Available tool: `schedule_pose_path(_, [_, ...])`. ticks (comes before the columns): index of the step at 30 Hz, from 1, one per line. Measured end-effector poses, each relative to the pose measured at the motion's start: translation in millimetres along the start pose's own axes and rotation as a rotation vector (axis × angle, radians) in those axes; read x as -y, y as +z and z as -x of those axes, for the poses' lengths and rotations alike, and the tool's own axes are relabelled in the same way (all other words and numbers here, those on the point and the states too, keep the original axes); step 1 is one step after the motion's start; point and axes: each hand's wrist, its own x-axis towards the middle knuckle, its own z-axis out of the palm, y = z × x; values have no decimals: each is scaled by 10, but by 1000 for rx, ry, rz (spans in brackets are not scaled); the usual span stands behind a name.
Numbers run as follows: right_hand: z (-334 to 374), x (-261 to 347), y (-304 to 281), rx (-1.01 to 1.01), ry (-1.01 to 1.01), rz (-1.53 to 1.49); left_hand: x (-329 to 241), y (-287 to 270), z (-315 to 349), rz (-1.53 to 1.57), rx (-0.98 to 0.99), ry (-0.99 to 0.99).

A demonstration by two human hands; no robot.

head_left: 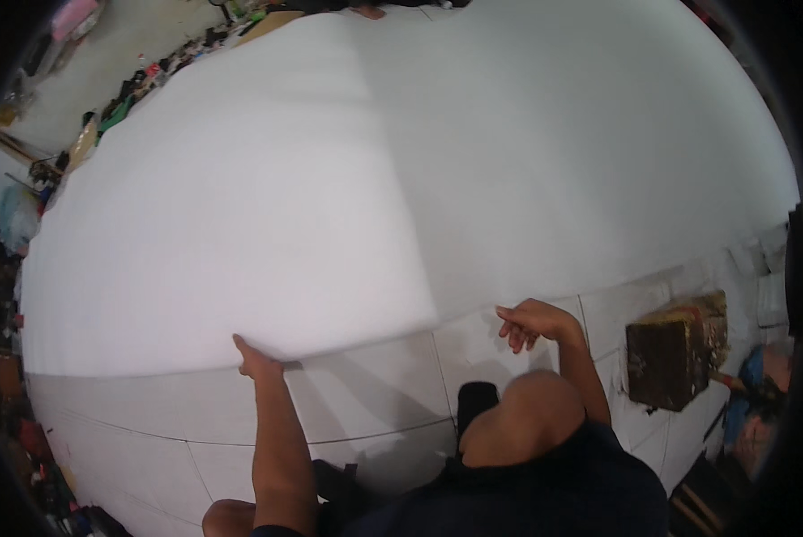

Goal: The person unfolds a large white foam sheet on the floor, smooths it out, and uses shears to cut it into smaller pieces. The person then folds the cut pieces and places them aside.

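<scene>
A wide white sheet (240, 224), which looks like foam or padding, covers most of the floor in front of me. Down its middle runs a fold or overlap line, and the part on the right (580, 161) looks greyer. At the near edge, left of centre, my left hand (258, 360) pinches the sheet, thumb on top and the other fingers mostly hidden at the rim. My right hand (536, 322) hovers by the near edge right of centre, fingers loosely bent and apart, holding nothing.
White floor tiles (366, 394) show along the near side. A worn brown block (674, 353) with a handle-like stick stands at the right. Mixed clutter (151, 76) lines the far left edge, and a bluish plastic bag (17, 219) lies left. My bent knee (536, 416) is close.
</scene>
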Motion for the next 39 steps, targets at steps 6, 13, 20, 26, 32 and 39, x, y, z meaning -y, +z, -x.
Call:
schedule_pose_path(6, [-273, 453, -954, -1109, -390, 232, 14, 70, 33, -14, -14, -27])
schedule_pose_path(13, [-1717, 303, -1796, -1046, 87, 509, 129, -5, -173, -56, 131, -46])
schedule_pose_path(20, [-2168, 394, -2068, -1185, 132, 681, 143, -66, -52, -1, 198, -33])
schedule_pose_path(26, [-2219, 1091, -1432, -1318, -543, 643, 244, -56, -333, 69, 123, -24])
schedule_pose_path(32, [-1930, 2119, 163, -736, -824, 848, 273, -119, -192, 175, 173, -73])
schedule_pose_path(39, [-2318, 1970, 14, -640, -810, 669, 386, -14, -131, -16, -52, 88])
